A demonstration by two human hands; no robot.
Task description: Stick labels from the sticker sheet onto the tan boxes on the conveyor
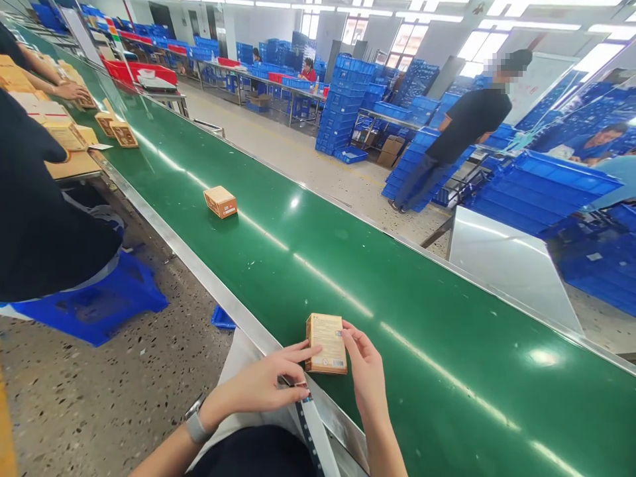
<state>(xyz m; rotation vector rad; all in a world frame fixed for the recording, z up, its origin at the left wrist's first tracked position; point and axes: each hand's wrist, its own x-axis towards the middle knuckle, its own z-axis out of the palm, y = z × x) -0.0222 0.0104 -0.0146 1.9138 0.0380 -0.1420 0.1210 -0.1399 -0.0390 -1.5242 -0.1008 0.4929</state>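
Head camera view: a small carton (326, 343) is seen lying on the green conveyor belt (422, 358), by its near metal rail (199, 285). Its pale yellow upper face is covered with fine print, a barcode is printed in a lower corner, and its sides are coloured orange-brown. A white strip (318, 434) with a dark, notched edge is pinched between the thumb and fingers of the left hand (281, 379), whose outstretched fingers are laid on the carton. The carton's right edge is touched by the thumb and forefinger of the right hand (366, 364), beside a small coloured sticker (339, 333); whether the sticker is gripped cannot be told. One carton is placed at the hands, one brown box (221, 201) is seen farther up the belt, and two more boxes (116, 130) are set close together beyond it. The glossy belt is streaked with reflected light. Speckled flooring (149, 371), stacked blue crates (345, 103), worktables (298, 89) and bright windows (402, 43) are seen around it, and a dark-clothed co-worker (44, 205) is seated at the left.
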